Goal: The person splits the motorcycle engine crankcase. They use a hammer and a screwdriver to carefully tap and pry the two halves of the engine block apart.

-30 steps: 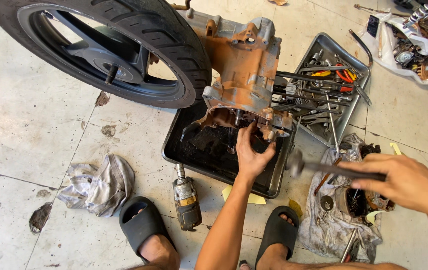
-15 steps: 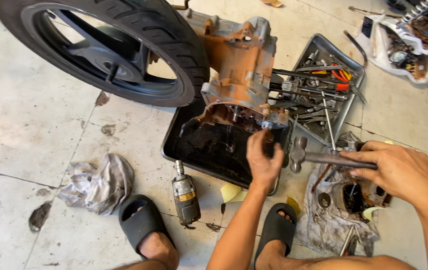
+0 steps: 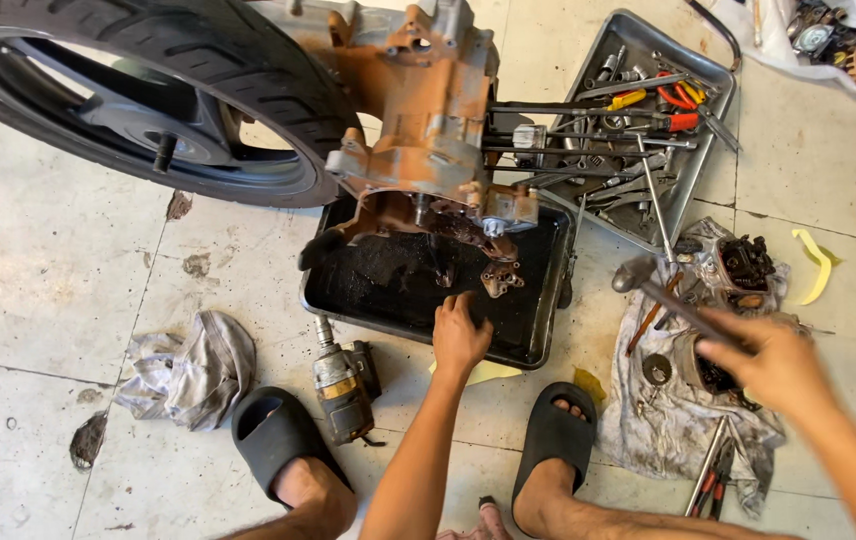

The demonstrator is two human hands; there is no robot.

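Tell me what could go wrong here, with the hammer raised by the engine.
1. The right hand holds the hammer near the engine while the left hand rests on the oily drain pan: a stray swing might hit fingers.
2. Feet in open sandals sit close below; a dropped hammer could hurt.

L hand [image 3: 461, 335] reaches fwd, fingers curled down; R hand [image 3: 768, 360] out right, fingers clenched.
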